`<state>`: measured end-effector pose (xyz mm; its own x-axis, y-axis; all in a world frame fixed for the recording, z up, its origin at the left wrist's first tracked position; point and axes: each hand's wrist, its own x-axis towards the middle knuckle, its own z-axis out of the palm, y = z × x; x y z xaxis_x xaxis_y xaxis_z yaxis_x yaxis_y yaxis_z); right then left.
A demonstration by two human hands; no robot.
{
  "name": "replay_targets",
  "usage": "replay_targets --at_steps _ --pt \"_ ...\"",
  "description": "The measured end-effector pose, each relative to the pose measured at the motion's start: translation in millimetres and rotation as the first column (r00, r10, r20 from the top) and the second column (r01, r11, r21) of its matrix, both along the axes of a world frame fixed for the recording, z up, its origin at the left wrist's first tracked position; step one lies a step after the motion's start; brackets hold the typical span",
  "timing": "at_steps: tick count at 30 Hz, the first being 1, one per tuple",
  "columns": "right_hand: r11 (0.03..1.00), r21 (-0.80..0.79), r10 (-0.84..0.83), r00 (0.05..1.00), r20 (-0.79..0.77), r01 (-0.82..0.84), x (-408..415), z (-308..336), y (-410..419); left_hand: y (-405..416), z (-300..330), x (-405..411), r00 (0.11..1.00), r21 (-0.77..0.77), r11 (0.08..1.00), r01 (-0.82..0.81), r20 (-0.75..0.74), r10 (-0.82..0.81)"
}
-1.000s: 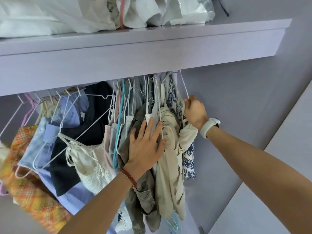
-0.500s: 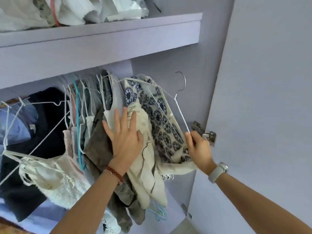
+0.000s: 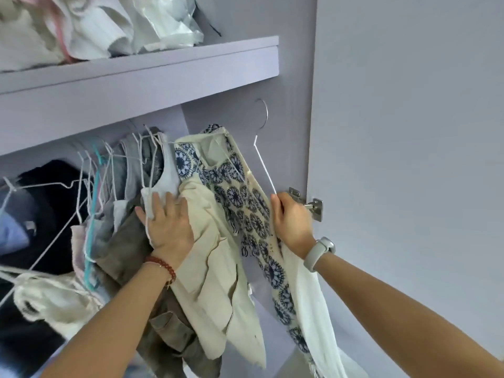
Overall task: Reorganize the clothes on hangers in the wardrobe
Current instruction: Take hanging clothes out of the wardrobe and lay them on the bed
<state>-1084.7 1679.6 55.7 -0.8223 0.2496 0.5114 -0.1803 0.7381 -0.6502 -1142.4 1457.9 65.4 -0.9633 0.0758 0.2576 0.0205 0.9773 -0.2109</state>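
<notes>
My right hand [image 3: 293, 223] grips the shoulder of a white wire hanger [image 3: 263, 162] that carries a cream garment with a blue round-flower print [image 3: 245, 203]. That hanger is off the rail, its hook free in the air near the wardrobe's right wall. My left hand [image 3: 167, 223] presses flat against the clothes still hanging: a cream jacket [image 3: 212, 268], a pale top and a grey-brown garment [image 3: 122, 249]. Several more hangers with clothes fill the rail to the left, among them a teal hanger [image 3: 95, 186] and a dark garment [image 3: 46, 208].
A lilac shelf [image 3: 141, 72] above the rail holds bundled white fabric and bags [image 3: 103, 25]. The open wardrobe door [image 3: 409, 132] stands at the right, its metal hinge [image 3: 313, 207] just beside my right hand. A white lace garment [image 3: 54, 301] hangs at lower left.
The printed garment's hanger came off the rail and moved down and right with my right hand. My left hand stayed pressed on the hanging clothes. The view swung right toward the door.
</notes>
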Motion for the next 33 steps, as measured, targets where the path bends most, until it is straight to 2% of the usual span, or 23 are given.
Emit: replay_targets --at_steps 4,10,13,17,22,27,33 --pt "1.000 -0.012 0.002 0.998 0.068 -0.001 -50 20 -19 -29 -3 -4 0.995 -0.067 0.998 0.006 0.097 0.001" --pt "1.000 -0.012 0.009 0.993 0.115 -0.007 -132 38 -48 -51 -11 -3 0.994 -0.119 0.986 0.113 0.019 -0.112" --pt "0.998 -0.046 0.037 0.987 0.158 -0.031 -166 37 -62 -64 -13 -3 0.990 -0.107 0.985 0.138 0.010 -0.138" --pt "0.994 -0.103 0.065 0.980 0.189 -0.046 -194 24 -71 -70 -10 -2 0.984 -0.131 0.980 0.153 -0.077 -0.164" --pt "0.996 -0.092 0.041 0.972 0.230 -0.020 -191 -16 -51 -77 -11 -3 0.985 -0.148 0.980 0.129 -0.098 -0.144" --pt "0.995 -0.095 0.012 0.989 0.146 0.002 -161 -48 -37 -84 -10 -4 0.976 -0.136 0.980 0.147 -0.138 -0.166" --pt "0.994 -0.109 -0.001 0.994 0.110 0.013 -96 -72 -11 -79 -9 -1 0.985 -0.110 0.984 0.137 -0.091 -0.147"
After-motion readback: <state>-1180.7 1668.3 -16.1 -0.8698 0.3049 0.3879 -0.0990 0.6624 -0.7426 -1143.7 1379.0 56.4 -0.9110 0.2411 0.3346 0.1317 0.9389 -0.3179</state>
